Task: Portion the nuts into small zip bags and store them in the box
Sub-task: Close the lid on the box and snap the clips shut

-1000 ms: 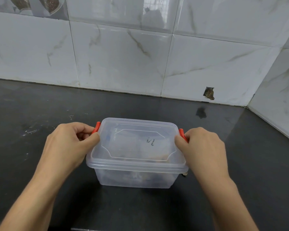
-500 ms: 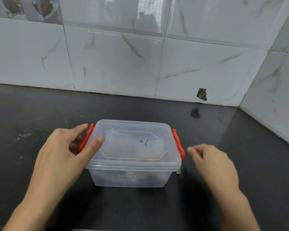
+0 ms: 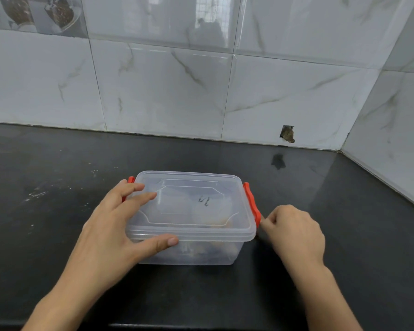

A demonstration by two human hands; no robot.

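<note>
A clear plastic box (image 3: 225,256) stands on the black counter with its clear lid (image 3: 191,211) on. A red clip (image 3: 250,201) lies down along the right end, and the left clip (image 3: 130,180) shows partly behind my fingers. Pale bags with brown contents (image 3: 201,250) show dimly through the wall. My left hand (image 3: 110,232) rests on the left end, fingers spread on the lid and thumb against the front wall. My right hand (image 3: 294,232) is beside the right end, fingers curled, fingertips at the lower tip of the right clip. What they hold is hidden.
The black counter (image 3: 58,192) runs back to a white marble-tiled wall (image 3: 167,91) and meets a side wall (image 3: 392,139) at the right. A small broken hole (image 3: 287,134) marks the back wall. Pale specks lie on the counter at the left.
Both hands let go of the clips, which now lie down. My left hand then moved onto the lid and front wall, and my right hand came back to the right clip's lower tip.
</note>
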